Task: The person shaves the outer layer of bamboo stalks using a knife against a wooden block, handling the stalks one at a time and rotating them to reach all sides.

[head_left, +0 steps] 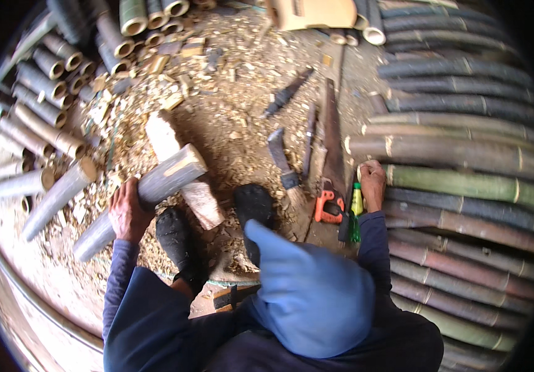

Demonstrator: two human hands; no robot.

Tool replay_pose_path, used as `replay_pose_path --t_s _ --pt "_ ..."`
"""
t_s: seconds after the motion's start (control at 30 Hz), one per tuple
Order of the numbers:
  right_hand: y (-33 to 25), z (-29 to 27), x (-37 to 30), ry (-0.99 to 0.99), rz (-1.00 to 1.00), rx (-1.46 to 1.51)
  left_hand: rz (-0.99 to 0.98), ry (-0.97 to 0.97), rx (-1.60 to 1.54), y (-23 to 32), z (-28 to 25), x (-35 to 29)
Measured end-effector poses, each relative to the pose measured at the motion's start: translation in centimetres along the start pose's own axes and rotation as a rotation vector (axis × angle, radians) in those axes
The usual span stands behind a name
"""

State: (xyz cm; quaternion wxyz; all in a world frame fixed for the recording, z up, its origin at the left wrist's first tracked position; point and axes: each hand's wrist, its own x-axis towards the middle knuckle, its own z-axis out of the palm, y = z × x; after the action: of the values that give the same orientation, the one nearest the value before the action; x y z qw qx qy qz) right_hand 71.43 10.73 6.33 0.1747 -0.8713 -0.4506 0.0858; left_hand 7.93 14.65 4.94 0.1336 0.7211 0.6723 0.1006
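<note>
My left hand (129,212) is wrapped round a thick grey bamboo section (161,181), which lies slantwise with its upper end across a pale chopped wood block (200,201). A pale patch is cut at that end. My right hand (373,183) is closed, its fingers curled beside the near end of a green bamboo pole (446,180). Whatever it may hold is hidden by the fingers. Just left of its wrist stands a green bottle (356,214) with a yellow label. Beside the bottle lies a handsaw (329,208) with an orange grip.
Left of the saw lie a wooden-handled chopping blade (284,164) and a dark narrow tool (287,93). Wood chips (229,118) cover the ground. Long bamboo poles (459,248) line the right side; cut bamboo sections (50,133) are piled at left. My dark-covered feet (180,239) flank the block.
</note>
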Motion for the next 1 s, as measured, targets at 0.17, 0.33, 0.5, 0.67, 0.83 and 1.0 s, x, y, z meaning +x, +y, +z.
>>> replay_pose_path --t_s 0.17,0.33,0.5,0.67,0.83,1.0 --pt "7.6 -4.2 -5.9 -0.166 0.072 -0.147 0.091 -0.015 -0.061 0.7 1.3 0.1" --pt "6.9 -0.1 -13.5 -0.268 0.104 -0.485 0.029 -0.027 -0.026 0.0 0.2 -0.2" --pt "12.8 -0.2 -15.4 -0.31 -0.03 -0.138 0.022 -0.045 -0.022 1.2 -0.5 0.5" --pt "16.9 -0.9 -13.4 -0.562 -0.002 -0.183 0.026 -0.174 -0.079 -0.6 -1.6 1.5" --pt "3.6 -5.3 -12.6 -0.455 0.194 0.127 0.05 -0.281 -0.086 -4.1 -3.0 0.9" --pt "-12.5 -6.7 -13.5 -0.489 0.371 0.649 0.055 -0.251 -0.047 -1.7 -1.7 1.8"
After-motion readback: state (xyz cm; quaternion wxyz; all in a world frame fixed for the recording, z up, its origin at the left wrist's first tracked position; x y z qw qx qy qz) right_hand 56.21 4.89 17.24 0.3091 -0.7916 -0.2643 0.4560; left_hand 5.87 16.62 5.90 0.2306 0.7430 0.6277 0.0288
